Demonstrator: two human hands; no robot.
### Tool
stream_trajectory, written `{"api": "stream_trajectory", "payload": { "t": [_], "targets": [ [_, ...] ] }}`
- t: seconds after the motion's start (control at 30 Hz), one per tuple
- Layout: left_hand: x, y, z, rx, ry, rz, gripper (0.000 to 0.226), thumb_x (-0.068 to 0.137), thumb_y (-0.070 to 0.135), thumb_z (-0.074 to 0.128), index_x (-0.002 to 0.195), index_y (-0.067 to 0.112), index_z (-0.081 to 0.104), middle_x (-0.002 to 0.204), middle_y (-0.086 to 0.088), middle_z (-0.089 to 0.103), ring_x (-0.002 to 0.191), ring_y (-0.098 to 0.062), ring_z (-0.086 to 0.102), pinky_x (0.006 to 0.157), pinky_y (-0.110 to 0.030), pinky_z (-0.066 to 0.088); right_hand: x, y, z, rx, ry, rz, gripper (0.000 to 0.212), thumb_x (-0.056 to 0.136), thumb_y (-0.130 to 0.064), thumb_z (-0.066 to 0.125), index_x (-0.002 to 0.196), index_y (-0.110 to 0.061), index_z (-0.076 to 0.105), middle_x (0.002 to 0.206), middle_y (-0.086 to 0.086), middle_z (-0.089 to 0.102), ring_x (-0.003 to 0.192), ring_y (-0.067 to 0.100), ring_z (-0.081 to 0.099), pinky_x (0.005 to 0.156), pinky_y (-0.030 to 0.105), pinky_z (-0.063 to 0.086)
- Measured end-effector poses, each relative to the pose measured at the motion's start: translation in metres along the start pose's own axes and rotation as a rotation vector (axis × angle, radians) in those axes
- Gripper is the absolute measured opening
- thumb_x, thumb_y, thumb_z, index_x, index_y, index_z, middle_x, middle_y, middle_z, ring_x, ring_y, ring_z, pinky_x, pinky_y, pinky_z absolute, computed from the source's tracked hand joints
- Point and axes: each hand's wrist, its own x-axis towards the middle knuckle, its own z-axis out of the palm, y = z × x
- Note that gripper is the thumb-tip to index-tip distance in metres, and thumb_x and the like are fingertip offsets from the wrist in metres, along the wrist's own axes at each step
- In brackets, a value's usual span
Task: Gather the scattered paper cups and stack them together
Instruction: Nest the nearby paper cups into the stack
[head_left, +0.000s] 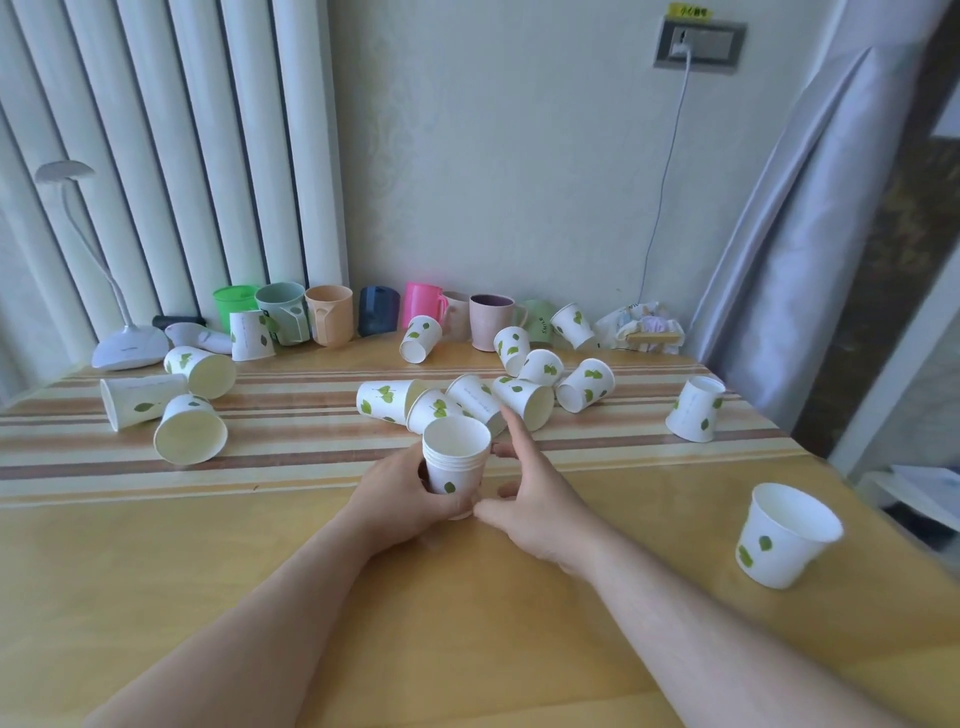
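A short stack of white paper cups printed with green leaves stands upright, mouth up, on the yellow wooden table, just in front of the striped cloth runner. Several nested rims show as close rings below the top rim; the exact count cannot be told. One green leaf is visible low on the front wall.

The left hand wraps the stack from its left side, fingers curled around the lower wall and closed on it; the thumb lies across the front near the base. The right hand is just to the right of the stack, fingers spread and loosely extended, holding nothing. Its index finger points forward toward the loose cups behind; the thumb tip is at the stack's base, contact uncertain.

Directly behind the stack, a cluster of tipped leaf-print paper cups lies on its sides on the runner, touching one another. Three more fallen cups lie far left. One upright single cup stands near right, well apart from both hands; another inverted cup sits further back right. A row of coloured plastic mugs lines the wall.
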Motion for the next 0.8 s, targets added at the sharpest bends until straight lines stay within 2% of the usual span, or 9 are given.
{"api": "stream_trajectory", "payload": {
  "t": [0.1, 0.2, 0.3, 0.4, 0.5, 0.57, 0.63, 0.7, 0.8],
  "targets": [
    [-0.002, 0.0, -0.012, -0.037, -0.073, -0.03, 0.043, 0.077, 0.056, 0.088, 0.11, 0.037, 0.067, 0.102, 0.02, 0.074, 0.099, -0.002, 0.066, 0.082, -0.028, 0.051, 0.001, 0.006, -0.006, -0.008, 0.046, 0.048, 0.093, 0.088, -0.011, 0.061, 0.161, -0.056, 0.026, 0.146, -0.016, 0.046, 0.101, 0.01, 0.065, 0.072, 0.027, 0.057],
    [-0.008, -0.012, -0.028, -0.019, -0.01, -0.094, 0.037, 0.079, 0.053, 0.088, 0.102, 0.034, 0.066, 0.097, 0.015, 0.074, 0.093, -0.002, 0.064, 0.075, -0.027, 0.049, 0.016, 0.004, -0.004, -0.111, 0.121, 0.036, 0.074, 0.09, -0.008, 0.059, 0.155, -0.041, 0.046, 0.146, -0.008, 0.048, 0.114, 0.014, 0.061, 0.078, 0.026, 0.054],
    [-0.017, -0.028, -0.038, 0.001, 0.063, -0.142, 0.037, 0.078, 0.056, 0.086, 0.099, 0.034, 0.066, 0.095, 0.014, 0.074, 0.093, -0.003, 0.066, 0.077, -0.03, 0.052, 0.041, -0.008, 0.006, -0.285, 0.142, 0.01, 0.068, 0.092, -0.017, 0.061, 0.157, -0.033, 0.045, 0.146, 0.0, 0.042, 0.125, 0.021, 0.055, 0.097, 0.037, 0.055],
    [-0.019, -0.032, -0.036, 0.006, 0.103, -0.132, 0.035, 0.077, 0.057, 0.086, 0.094, 0.036, 0.064, 0.091, 0.015, 0.074, 0.091, -0.002, 0.066, 0.08, -0.031, 0.055, 0.071, -0.025, 0.022, -0.508, 0.194, -0.001, 0.063, 0.096, -0.038, 0.064, 0.155, -0.034, 0.041, 0.143, 0.008, 0.036, 0.132, 0.034, 0.048, 0.098, 0.044, 0.054],
    [-0.02, -0.032, -0.034, 0.011, 0.128, -0.107, 0.035, 0.077, 0.055, 0.085, 0.094, 0.033, 0.064, 0.087, 0.013, 0.074, 0.088, 0.0, 0.067, 0.073, -0.026, 0.052, 0.091, -0.04, 0.039, -0.745, 0.236, 0.01, 0.063, 0.1, -0.052, 0.059, 0.155, -0.032, 0.036, 0.147, 0.01, 0.031, 0.132, 0.037, 0.04, 0.096, 0.048, 0.048],
    [-0.021, -0.033, -0.034, 0.023, 0.139, -0.094, 0.034, 0.076, 0.056, 0.085, 0.094, 0.035, 0.064, 0.087, 0.014, 0.074, 0.087, 0.002, 0.066, 0.07, -0.023, 0.049, 0.097, -0.046, 0.045, -0.854, 0.229, 0.006, 0.06, 0.101, -0.051, 0.055, 0.153, -0.028, 0.039, 0.15, 0.01, 0.031, 0.132, 0.037, 0.039, 0.099, 0.048, 0.045],
    [-0.021, -0.034, -0.035, 0.025, 0.146, -0.088, 0.035, 0.076, 0.056, 0.084, 0.095, 0.035, 0.065, 0.088, 0.015, 0.074, 0.088, 0.003, 0.066, 0.072, -0.023, 0.05, 0.1, -0.047, 0.047, -0.929, 0.229, -0.023, 0.048, 0.101, -0.045, 0.056, 0.143, -0.023, 0.05, 0.147, 0.008, 0.035, 0.132, 0.035, 0.039, 0.101, 0.047, 0.04],
    [-0.019, -0.033, -0.035, 0.026, 0.153, -0.088, 0.035, 0.075, 0.055, 0.084, 0.096, 0.034, 0.066, 0.088, 0.014, 0.075, 0.089, 0.001, 0.067, 0.074, -0.025, 0.053, 0.101, -0.046, 0.047, -0.99, 0.244, -0.122, 0.037, 0.098, -0.034, 0.06, 0.132, -0.02, 0.056, 0.14, 0.006, 0.043, 0.129, 0.034, 0.041, 0.096, 0.046, 0.038],
    [-0.018, -0.033, -0.034, 0.029, 0.159, -0.082, 0.034, 0.076, 0.052, 0.085, 0.097, 0.032, 0.066, 0.088, 0.014, 0.075, 0.088, 0.0, 0.067, 0.077, -0.027, 0.055, 0.098, -0.049, 0.048, -0.964, 0.193, -0.198, 0.034, 0.093, -0.024, 0.056, 0.126, -0.017, 0.051, 0.131, 0.005, 0.06, 0.126, 0.035, 0.044, 0.086, 0.045, 0.032]
  ]
}}
